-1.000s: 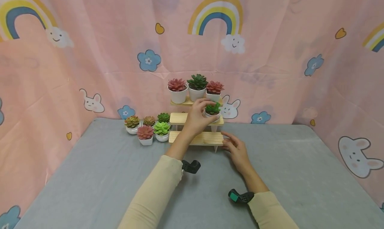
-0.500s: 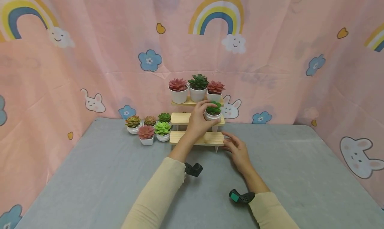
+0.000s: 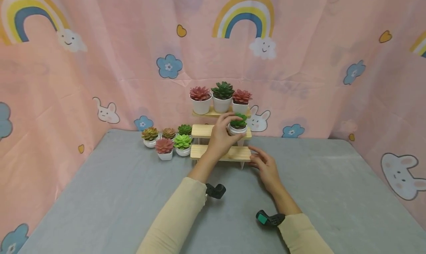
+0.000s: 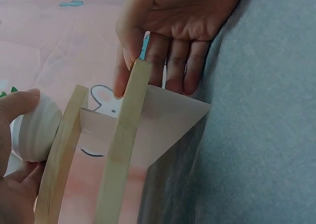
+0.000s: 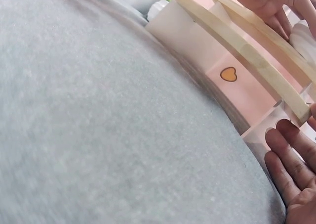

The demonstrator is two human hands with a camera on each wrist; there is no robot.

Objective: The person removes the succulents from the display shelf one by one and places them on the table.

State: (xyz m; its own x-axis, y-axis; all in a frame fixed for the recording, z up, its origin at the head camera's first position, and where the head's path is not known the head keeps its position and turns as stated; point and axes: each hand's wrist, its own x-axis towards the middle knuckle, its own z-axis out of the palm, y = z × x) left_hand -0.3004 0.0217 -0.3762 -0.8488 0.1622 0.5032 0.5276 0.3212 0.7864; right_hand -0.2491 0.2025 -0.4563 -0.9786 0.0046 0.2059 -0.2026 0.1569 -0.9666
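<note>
Left hand [image 3: 221,134] has shifted only slightly since the frame a second ago: thumb sits lower, so more of the white pot [image 3: 237,130] with its green plant shows, and the pot itself looks a touch lower. Whole head view has drifted a bit too, so nothing else reads as real movement. Pot is at the right end of the middle shelf [image 3: 201,131]; left wrist view has its base against the board, apparently touching. Left fingers are curled round the pot, thumb on one side, parted just about the pot's width; how tight, cannot tell. Right hand [image 3: 266,170] matches the earlier frame, at the right end of the bottom shelf [image 3: 233,155], fingers loosely spread and touching the board's end, no clear grip. Judging by that, this is the late part of a placing or straightening step: pot seems down or nearly so, release not yet done, right hand probably steadying the stand. Top shelf [image 3: 213,114] carries three plants [image 3: 222,103], unchanged. Five more plants [image 3: 164,146] stand on the tabletop [image 3: 100,195] just left of the stand, also unchanged, so those look unhandled at this point.
</note>
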